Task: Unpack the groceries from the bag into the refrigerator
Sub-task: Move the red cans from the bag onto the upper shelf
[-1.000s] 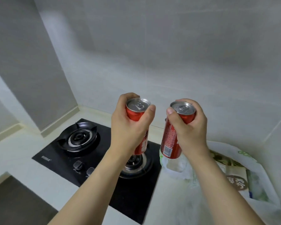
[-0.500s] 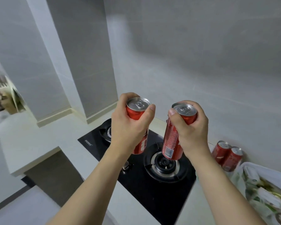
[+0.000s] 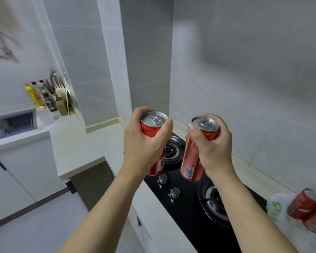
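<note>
My left hand (image 3: 144,143) grips a red soda can (image 3: 153,125) upright, fingers curled round its upper half. Beside it, my right hand (image 3: 212,145) holds a second red can (image 3: 192,161) the same way, silver top up. Both cans hang in the air above the black gas hob (image 3: 190,207). At the far right edge, two more red cans (image 3: 310,207) stand on the counter beside the white plastic grocery bag (image 3: 275,209), of which only a corner shows. No refrigerator is in view.
The pale counter (image 3: 84,148) bends round a tiled corner to the left. Bottles and a knife block (image 3: 46,97) stand at its far left end, next to a small grey appliance (image 3: 16,121). Floor (image 3: 35,225) lies below left.
My view has swung left: the hob and bag slid right, the left counter with bottles came into sight. Both hands keep the cans in the same hold.
</note>
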`<action>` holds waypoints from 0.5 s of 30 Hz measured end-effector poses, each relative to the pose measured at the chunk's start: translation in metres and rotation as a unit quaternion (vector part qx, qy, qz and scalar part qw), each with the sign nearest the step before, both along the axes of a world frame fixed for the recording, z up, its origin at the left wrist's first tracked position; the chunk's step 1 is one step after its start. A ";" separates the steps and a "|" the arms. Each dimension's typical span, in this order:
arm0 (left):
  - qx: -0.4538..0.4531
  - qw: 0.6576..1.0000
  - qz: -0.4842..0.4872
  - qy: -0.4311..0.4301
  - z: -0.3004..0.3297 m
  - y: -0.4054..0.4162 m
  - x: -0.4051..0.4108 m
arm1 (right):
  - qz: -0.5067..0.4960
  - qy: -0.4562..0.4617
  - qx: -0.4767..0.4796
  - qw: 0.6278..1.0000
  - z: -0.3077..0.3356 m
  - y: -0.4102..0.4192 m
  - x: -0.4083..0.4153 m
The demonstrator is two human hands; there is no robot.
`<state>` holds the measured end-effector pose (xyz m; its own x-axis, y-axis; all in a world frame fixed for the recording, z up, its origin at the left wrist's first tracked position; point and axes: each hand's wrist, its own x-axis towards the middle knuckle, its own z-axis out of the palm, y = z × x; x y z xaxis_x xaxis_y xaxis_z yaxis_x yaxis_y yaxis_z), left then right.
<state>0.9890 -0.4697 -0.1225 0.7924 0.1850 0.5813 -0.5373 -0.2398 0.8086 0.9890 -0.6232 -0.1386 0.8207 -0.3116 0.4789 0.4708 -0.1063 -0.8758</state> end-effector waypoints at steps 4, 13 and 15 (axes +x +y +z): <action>0.008 0.999 0.036 -0.008 -0.002 0.037 0.003 | 0.033 0.005 0.004 0.999 -0.001 0.036 0.011; 0.017 0.988 0.154 -0.003 -0.008 0.113 -0.019 | 0.157 0.003 0.000 0.988 -0.004 0.122 0.032; 0.022 0.982 0.189 0.002 -0.010 0.130 -0.028 | 0.193 0.000 -0.001 0.981 -0.006 0.143 0.035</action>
